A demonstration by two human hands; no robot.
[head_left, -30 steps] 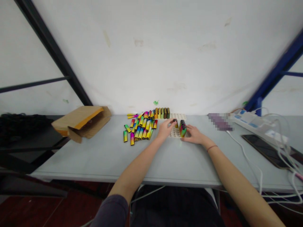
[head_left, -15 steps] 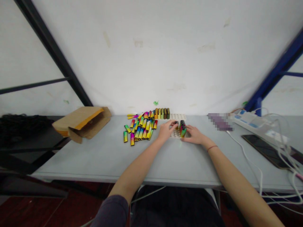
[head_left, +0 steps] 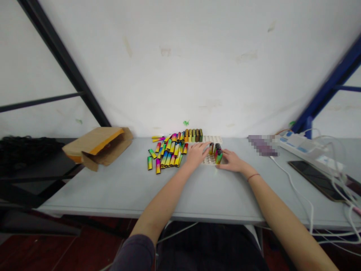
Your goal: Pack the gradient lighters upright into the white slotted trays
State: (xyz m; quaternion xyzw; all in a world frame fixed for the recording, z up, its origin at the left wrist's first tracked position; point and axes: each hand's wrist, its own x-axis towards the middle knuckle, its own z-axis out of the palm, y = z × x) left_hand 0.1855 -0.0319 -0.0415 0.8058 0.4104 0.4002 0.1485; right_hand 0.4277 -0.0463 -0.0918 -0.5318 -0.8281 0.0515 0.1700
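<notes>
Looking down from the head cam, both forearms reach across the desk [head_left: 113, 190] and come together at a white plastic tray [head_left: 210, 160] with rows of round holes. Left hand [head_left: 196, 155] is just left of the tray, knuckles up, with its fingers [head_left: 204, 147] curled toward a short dark lighter [head_left: 211, 149] standing in the tray. Can't really tell if that grip is closed on the lighter or only right next to it, since the fingers block too much. Right hand [head_left: 232, 162] lies flatter along the tray's right side, fingers stretched out against a small cluster of upright rainbow lighters [head_left: 218, 154]. Hard to say whether it's clamped on them or just resting there. Left of the tray there's a loose pile of rainbow lighters [head_left: 166, 155] lying every which way, and a neat row of upright lighters [head_left: 193, 135] sits just behind its left corner. Further left of the tray is a torn cardboard box [head_left: 97, 148]. Right of it is a pixelated purple thing [head_left: 262, 146] that I can't make out, then a power strip [head_left: 299, 146] and a phone [head_left: 313, 180]. Both hands hide much of the tray's middle.
</notes>
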